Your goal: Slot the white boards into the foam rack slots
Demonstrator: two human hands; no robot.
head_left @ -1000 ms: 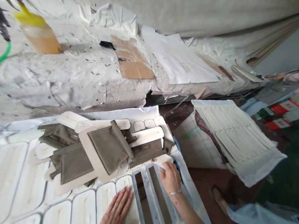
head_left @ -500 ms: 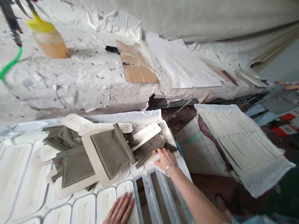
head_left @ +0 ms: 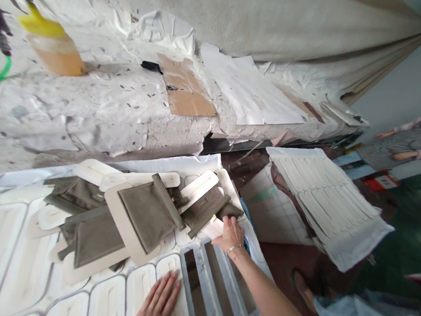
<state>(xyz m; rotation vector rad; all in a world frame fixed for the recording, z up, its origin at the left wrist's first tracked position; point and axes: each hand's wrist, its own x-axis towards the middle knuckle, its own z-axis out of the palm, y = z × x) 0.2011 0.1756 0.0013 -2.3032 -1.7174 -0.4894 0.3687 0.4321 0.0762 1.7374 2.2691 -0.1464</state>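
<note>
My left hand [head_left: 158, 304] lies flat on the pale oval-slotted pieces [head_left: 107, 301] at the bottom middle, fingers stretched out. My right hand [head_left: 230, 235], with a bracelet at its wrist, is at the right end of the pile, its fingers bent at the edge of a small dark olive piece [head_left: 230, 211]; what they hold, if anything, is hidden. Just left of it lies a dark olive flat piece [head_left: 204, 209]. Further left, a larger olive panel [head_left: 147, 214] rests on a beige board [head_left: 116, 199], above other olive pieces [head_left: 98, 236].
Behind is a covered bench [head_left: 116, 117] with cardboard [head_left: 188, 89] and a spray gun's yellow-topped cup [head_left: 55, 49]. At right stand a stack of pale strips [head_left: 328, 192] and a person in a checked apron [head_left: 382, 149]. Grey slotted frames [head_left: 214, 285] lie below my right hand.
My right hand has drawn back from the olive flat piece, and a pale edge now shows beside its fingers. The whole view has shifted, with most things further left. My left hand still lies flat.
</note>
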